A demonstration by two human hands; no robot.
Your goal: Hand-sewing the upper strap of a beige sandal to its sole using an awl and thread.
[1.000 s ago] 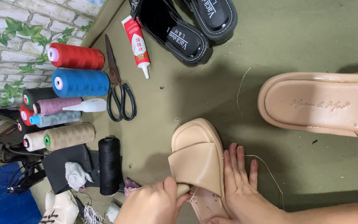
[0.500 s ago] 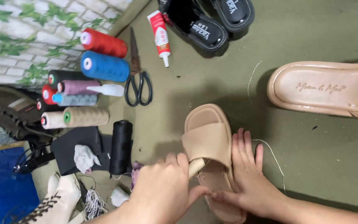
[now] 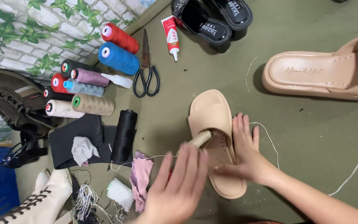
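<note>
Beige slide sandal (image 3: 216, 124) at centre of olive mat (image 3: 311, 137) | right hand (image 3: 245, 155) at 3 o'clock, flat and open, pins it steady | left hand (image 3: 179, 184) at 7 o'clock, fingers spread, holds nothing, just beside wooden-handled tool (image 3: 199, 139) wedged under strap | thread spools (image 3: 104, 54) at 10 o'clock

Open green floor (image 3: 311, 137) lies right of the beige sandal (image 3: 212, 114), crossed only by a thin white cord (image 3: 355, 168). Leftward, thread spools (image 3: 92, 103), the black spool (image 3: 124, 135), scissors (image 3: 146, 79) and cloth scraps (image 3: 139, 176) crowd the way. Another sandal (image 3: 320, 74) blocks the far right.
</note>
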